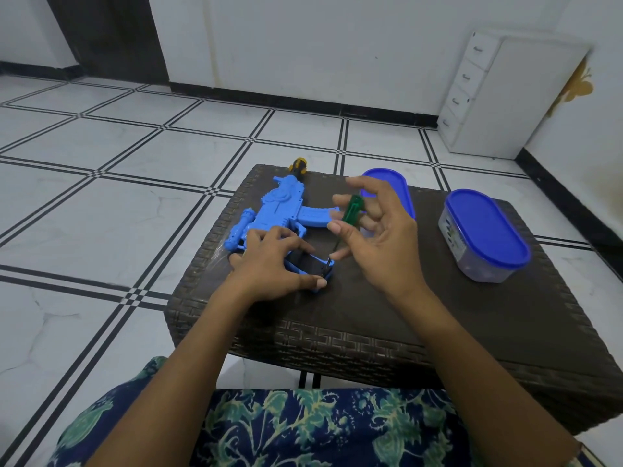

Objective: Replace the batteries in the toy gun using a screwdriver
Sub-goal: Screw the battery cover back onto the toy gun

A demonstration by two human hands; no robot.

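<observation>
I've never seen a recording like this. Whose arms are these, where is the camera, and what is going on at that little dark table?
No machine here: these are a person's two bare arms, filmed by one wide-angle camera worn on the head, looking forward and down. That is why you see their patterned clothing at the bottom.

On the dark woven table lies a blue toy gun. The left hand presses down on its grip end to steady it. The right hand holds a green-handled screwdriver roughly upright by the fingertips, tip down at the gun's grip, apparently at a screw, which is too small to see.

Farther right stand two containers with blue lids, one partly hidden behind the right hand.
</observation>
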